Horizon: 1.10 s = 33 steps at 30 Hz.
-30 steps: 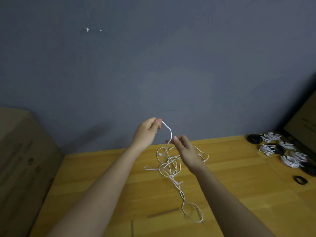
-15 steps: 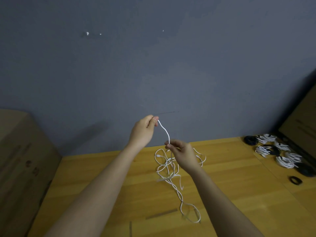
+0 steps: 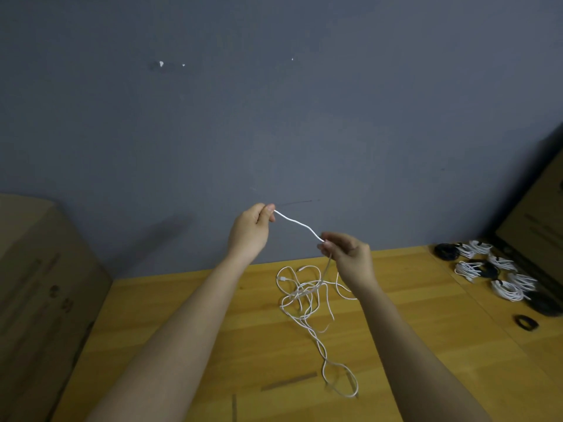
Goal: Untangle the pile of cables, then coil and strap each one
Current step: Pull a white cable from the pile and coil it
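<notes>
Left grip, right grip both pinch thin white cable; loose tangle on wooden table.

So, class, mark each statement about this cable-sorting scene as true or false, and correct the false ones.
1. Both hands pinch the same white cable. True.
2. The left hand is lower than the right hand. False: the left hand is the higher one.
3. The rest of the cable lies neatly coiled on the wooden table. False: it trails down into a loose tangle.
4. Bundled white and black cables sit at the table's right side. True.
5. A cardboard box stands at the left. True.
</notes>
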Motion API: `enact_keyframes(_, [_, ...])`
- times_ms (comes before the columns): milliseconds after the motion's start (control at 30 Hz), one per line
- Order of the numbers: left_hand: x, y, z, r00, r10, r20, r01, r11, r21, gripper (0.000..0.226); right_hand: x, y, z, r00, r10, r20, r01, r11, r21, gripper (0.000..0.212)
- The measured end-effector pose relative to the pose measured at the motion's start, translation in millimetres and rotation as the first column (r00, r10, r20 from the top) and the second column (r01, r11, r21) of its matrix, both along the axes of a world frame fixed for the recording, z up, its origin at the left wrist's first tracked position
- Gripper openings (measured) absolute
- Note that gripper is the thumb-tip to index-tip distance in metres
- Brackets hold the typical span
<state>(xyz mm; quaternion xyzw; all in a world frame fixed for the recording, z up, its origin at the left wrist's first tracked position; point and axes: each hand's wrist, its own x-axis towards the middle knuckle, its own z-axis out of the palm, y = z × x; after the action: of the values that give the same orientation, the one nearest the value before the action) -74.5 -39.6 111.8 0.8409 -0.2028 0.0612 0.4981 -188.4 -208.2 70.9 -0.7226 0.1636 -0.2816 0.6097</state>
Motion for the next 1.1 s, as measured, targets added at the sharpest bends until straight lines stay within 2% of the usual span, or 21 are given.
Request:
enact_keyframes(67, [1,0,1,1.000,0.003,0.004,-0.003,1.000,-0.003,0.036,2,-3,1,1.000,-0.010,-0.017,0.009,0.999,-0.050,0.024])
enact_keyframes(167, [-7,-3,1,0.998,-0.052,0.020,0.053,0.998,-0.018,0.036,5,-5,1,0.986,-0.147,-0.084,0.125,0.968,-0.217,0.020])
enact_keyframes(267, [-15,-5,10,0.973,-0.221,-0.072,0.212,0.971,-0.106,0.038,7,-5,5,0.964,-0.247,-0.096,0.192,0.900,-0.392,0.020])
enact_keyframes(300, [-18,-4,15,0.936,-0.314,-0.161,0.282,0.940,-0.193,0.039,7,-5,6,0.961,-0.265,-0.077,0.209,0.882,-0.423,0.021])
enact_keyframes(367, [-23,-1,26,0.787,-0.531,-0.315,0.382,0.820,-0.427,0.040,5,-3,9,0.962,-0.270,-0.029,0.231,0.871,-0.434,0.021])
enact_keyframes(433, [-28,0,37,0.674,-0.661,-0.331,0.386,0.697,-0.604,0.037,4,3,10,0.978,-0.201,-0.050,0.152,0.858,-0.491,0.020])
enact_keyframes(467, [-30,-3,42,0.655,-0.690,-0.307,0.371,0.648,-0.665,0.035,3,8,10,0.986,-0.141,-0.091,0.074,0.851,-0.521,0.020])
enact_keyframes(533, [-36,-11,47,0.675,-0.693,-0.254,0.332,0.592,-0.734,0.029,2,22,9,0.988,-0.004,-0.153,-0.079,0.840,-0.537,0.019])
enact_keyframes(633, [-39,-21,47,0.785,-0.582,-0.213,0.293,0.651,-0.700,0.024,-2,38,7,0.979,0.127,-0.162,-0.194,0.832,-0.520,0.011])
enact_keyframes(767, [-33,-24,36,0.861,-0.474,-0.184,0.244,0.702,-0.669,0.018,-9,44,5,0.967,0.204,-0.150,-0.251,0.851,-0.461,0.006])
enact_keyframes(900, [-35,-26,20,0.873,-0.475,-0.108,0.332,0.743,-0.582,0.010,-12,46,-2,0.963,0.203,-0.178,-0.261,0.867,-0.425,0.013])
enact_keyframes(1033, [-34,-21,20,0.873,-0.479,-0.089,0.369,0.769,-0.523,0.013,-15,47,-2,0.973,0.205,-0.109,-0.222,0.958,-0.182,0.022])
enact_keyframes(1100, [-32,-17,20,0.880,-0.455,-0.136,0.321,0.781,-0.535,0.014,-13,43,-5,0.981,0.139,-0.138,-0.168,0.959,-0.230,0.023])
